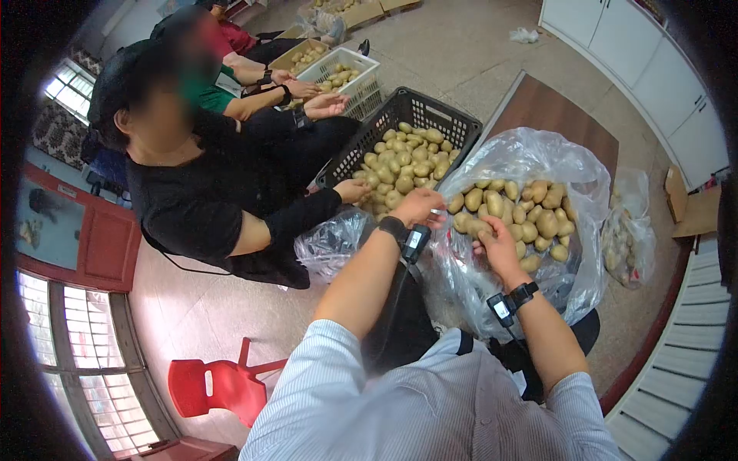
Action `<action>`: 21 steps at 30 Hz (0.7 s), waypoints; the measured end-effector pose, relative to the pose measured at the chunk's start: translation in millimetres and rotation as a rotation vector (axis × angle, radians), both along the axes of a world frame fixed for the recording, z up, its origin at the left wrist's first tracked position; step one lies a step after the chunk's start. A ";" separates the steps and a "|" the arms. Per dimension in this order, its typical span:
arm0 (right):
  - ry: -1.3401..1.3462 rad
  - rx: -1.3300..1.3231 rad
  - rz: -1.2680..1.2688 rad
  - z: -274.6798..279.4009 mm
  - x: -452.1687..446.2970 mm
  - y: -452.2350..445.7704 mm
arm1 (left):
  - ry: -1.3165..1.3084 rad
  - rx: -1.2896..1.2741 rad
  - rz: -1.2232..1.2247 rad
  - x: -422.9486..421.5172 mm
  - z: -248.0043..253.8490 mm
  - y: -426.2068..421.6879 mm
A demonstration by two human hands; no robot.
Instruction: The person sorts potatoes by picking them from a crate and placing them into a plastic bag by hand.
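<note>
Potatoes (547, 223) lie in a large open clear plastic bag in front of me. My right hand (498, 244) is closed on a potato (478, 228) at the bag's left side. Just left of it, my left hand (419, 207) is held over the near right corner of the black crate, beside the bag's edge. Its fingers are curled, with something small and whitish at the fingertips that I cannot make out. The black crate (470, 123) holds many potatoes (405, 157).
A co-worker (200, 177) in black sits at the left, a hand at the black crate. Other people sit beyond, near a white crate (369, 77) of potatoes. A plastic bag of scraps (330, 242), a red chair (223, 388), a brown board (557, 115) and another bag (630, 230) stand around.
</note>
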State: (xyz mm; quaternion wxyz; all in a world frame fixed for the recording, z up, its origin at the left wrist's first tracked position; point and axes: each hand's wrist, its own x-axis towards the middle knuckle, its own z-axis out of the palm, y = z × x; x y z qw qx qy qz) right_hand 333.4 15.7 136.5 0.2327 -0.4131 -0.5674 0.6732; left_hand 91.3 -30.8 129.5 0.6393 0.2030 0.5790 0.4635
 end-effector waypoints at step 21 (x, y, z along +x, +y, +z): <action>-0.112 0.262 0.045 -6.6 -5.5 -8.6 | 0.006 0.063 -0.396 21.5 9.8 6.3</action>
